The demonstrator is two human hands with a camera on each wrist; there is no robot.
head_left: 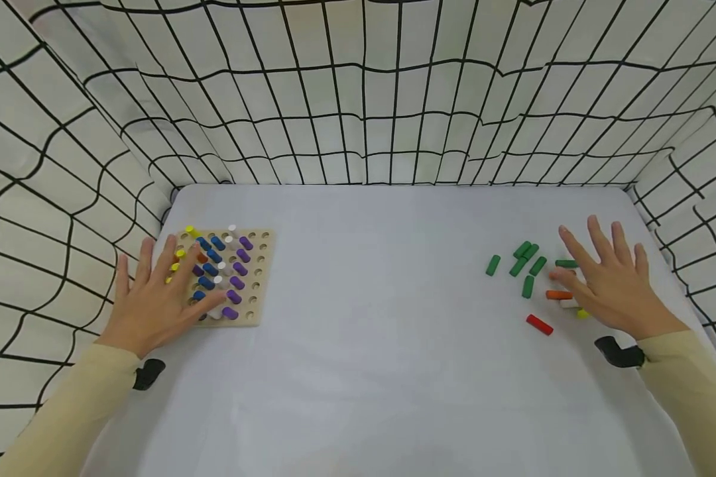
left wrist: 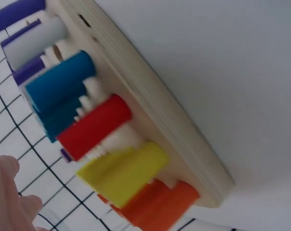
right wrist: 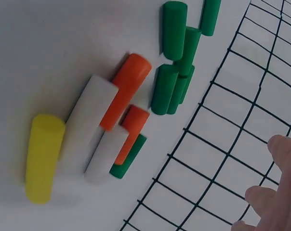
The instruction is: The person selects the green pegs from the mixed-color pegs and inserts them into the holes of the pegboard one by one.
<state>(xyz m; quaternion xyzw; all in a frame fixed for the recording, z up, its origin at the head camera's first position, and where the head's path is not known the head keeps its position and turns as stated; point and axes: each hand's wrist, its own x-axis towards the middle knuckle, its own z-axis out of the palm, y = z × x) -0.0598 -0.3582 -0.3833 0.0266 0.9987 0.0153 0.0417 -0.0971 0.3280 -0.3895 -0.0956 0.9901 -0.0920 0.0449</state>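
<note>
My left hand (head_left: 155,298) has its fingers spread over the left part of a wooden pegboard (head_left: 262,278), hiding some pegs. Purple pegs (head_left: 239,268), white, blue and yellow pegs stand in rows there. The left wrist view adds a red peg (left wrist: 95,127), a yellow peg (left wrist: 126,173) and orange pegs (left wrist: 160,204) along the board's edge. Over on the right, my right hand (head_left: 617,288) is spread above loose pegs and holds nothing. Beneath or beside it lie orange pegs (right wrist: 128,86), white pegs (right wrist: 90,115), a yellow peg (right wrist: 43,159) and several green pegs (right wrist: 174,31).
A red peg (head_left: 539,324) lies apart, nearer the front than the green ones. The white tabletop (head_left: 364,318) stretches between board and loose pegs. Black grid netting (head_left: 364,119) over white walls encloses the back and both sides. The board's right-hand column has bare holes.
</note>
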